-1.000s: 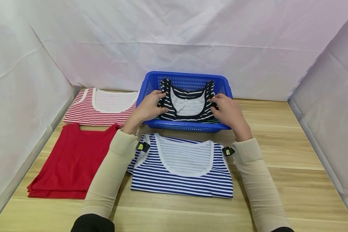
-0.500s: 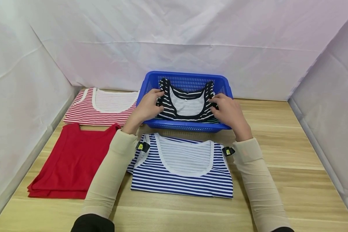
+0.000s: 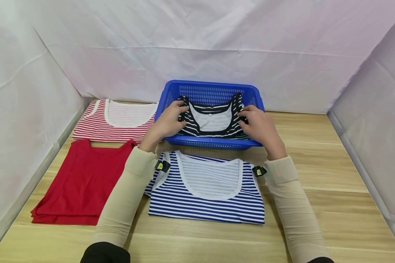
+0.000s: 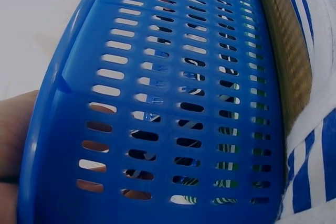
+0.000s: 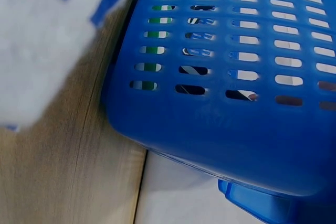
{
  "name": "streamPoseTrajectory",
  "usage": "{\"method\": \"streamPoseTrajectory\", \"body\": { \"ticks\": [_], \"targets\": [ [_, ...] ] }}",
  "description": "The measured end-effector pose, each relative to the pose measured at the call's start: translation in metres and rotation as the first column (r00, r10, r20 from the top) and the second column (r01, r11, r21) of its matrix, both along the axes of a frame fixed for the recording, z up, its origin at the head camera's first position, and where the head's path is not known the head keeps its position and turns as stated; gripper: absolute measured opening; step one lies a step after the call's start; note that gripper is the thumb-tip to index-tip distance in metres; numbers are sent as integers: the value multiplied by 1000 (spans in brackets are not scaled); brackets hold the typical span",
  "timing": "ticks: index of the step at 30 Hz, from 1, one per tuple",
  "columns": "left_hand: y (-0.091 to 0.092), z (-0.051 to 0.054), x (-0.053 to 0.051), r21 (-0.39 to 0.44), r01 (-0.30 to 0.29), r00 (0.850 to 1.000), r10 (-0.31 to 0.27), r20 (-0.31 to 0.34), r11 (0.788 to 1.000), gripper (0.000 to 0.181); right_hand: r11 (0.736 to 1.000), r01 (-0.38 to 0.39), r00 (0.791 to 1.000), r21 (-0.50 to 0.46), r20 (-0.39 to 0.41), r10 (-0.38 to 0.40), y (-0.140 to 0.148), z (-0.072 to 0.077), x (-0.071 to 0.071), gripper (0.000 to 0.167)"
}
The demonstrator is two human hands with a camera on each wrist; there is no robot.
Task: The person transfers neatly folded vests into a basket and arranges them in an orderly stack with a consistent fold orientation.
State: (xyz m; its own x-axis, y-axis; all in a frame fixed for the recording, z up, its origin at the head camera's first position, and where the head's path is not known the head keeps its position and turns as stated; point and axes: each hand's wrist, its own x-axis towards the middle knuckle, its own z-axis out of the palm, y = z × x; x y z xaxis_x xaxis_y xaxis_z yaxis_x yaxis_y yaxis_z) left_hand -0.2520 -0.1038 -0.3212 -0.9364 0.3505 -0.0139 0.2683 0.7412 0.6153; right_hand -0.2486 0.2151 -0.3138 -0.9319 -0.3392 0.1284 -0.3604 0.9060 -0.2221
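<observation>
A folded black top with white stripes lies in the blue basket, its two shoulder straps standing up along the sides. My left hand reaches over the basket's left side, fingertips touching the left strap, thumb and forefinger apart. At the right strap my right hand touches the cloth with bent, parted fingers. Part of each hand's fingers is hidden. Through the slots of the basket wall in the left wrist view, dark and green striped cloth shows; the basket also fills much of the right wrist view.
In front of the basket lies a folded blue-and-white striped top. To the left are a red-and-white striped top and, nearer, a folded red top. White cloth walls enclose the wooden table.
The black striped top's straps have sunk a little, the left one also shifting left. My left hand has moved slightly; my right hand stays almost where it was.
</observation>
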Motion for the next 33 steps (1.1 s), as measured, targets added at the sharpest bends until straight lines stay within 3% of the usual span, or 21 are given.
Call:
{"method": "streamPoseTrajectory", "body": {
  "ticks": [19, 33],
  "targets": [
    [0, 1, 6, 38, 45, 999, -46, 15, 998, 53, 1000, -13, 999, -6, -46, 13, 0, -1, 0, 31],
    [1, 2, 8, 40, 26, 999, -27, 19, 999, 50, 1000, -5, 1000, 12, -24, 5, -1, 0, 1, 34]
  ]
}}
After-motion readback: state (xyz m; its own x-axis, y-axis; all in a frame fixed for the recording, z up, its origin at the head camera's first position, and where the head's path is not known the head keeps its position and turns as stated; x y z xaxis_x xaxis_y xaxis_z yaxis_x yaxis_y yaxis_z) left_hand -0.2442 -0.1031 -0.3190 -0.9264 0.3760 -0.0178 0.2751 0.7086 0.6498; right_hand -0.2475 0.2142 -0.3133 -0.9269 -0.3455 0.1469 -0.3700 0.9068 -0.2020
